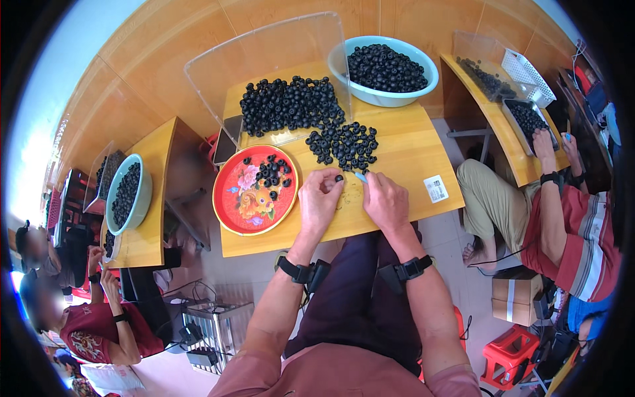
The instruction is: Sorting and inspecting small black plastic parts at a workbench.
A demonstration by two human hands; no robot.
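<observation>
Left hand (pixel 319 198) of the seated person was just right of the red flowered tray (pixel 231 192), its thumb and fingers closed in a pinch on one dark round piece (pixel 339 178); right hand (pixel 387 200), farther right of the tray, was closed around a slim pale-blue tool (pixel 360 176), whose tip pointed toward the piece but stood slightly apart from it; a few similar pieces (pixel 271 173) lay in the tray, mostly in its far right part; a loose cluster (pixel 344 145) spread on the wooden table (pixel 423 145) to the right of the tray, with a bigger heap (pixel 288 102) beyond the tray; the step in hand appeared to be working or checking a single piece with the tool; the next move seemed to call for a steady left pinch and a light, precise touch of the tip; what the tip did was too small to tell.
</observation>
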